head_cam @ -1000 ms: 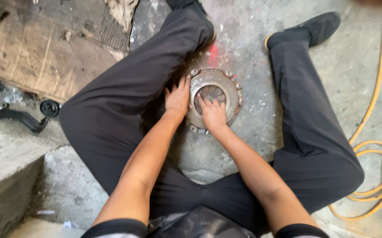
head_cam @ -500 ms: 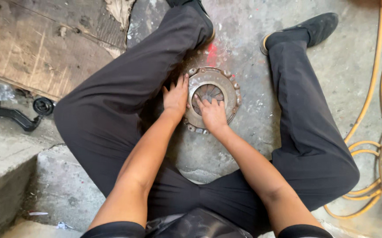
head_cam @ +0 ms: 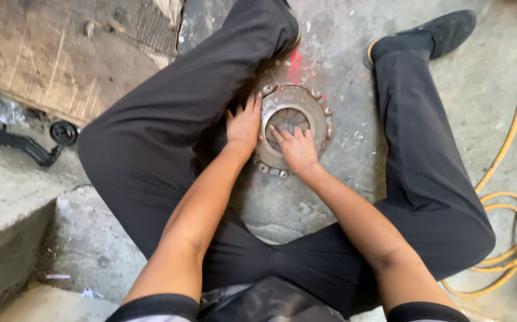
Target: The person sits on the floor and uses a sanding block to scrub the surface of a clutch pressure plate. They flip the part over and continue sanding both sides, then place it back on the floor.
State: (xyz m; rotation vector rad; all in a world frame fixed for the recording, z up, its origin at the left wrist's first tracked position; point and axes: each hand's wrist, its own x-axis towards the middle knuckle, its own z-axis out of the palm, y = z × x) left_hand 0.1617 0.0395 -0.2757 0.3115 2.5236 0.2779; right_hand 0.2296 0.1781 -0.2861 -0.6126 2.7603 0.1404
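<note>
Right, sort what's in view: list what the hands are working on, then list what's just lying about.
In hand:
round rusty metal clutch plate on the concrete floor
left hand on its rim
right hand on its face

Lying about:
yellow hose
black bracket
cardboard sheet

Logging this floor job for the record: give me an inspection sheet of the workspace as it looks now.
Surface: stained concrete floor, red paint mark near the part.
Job's things: round rusty clutch cover flat on the floor between the legs.
Clutter: black bracket on the step; worn board.
Hands: left hand on the cover's left rim; right hand on its centre.
Cables: yellow hose coiled at right.
Surroundings: concrete step.
</note>
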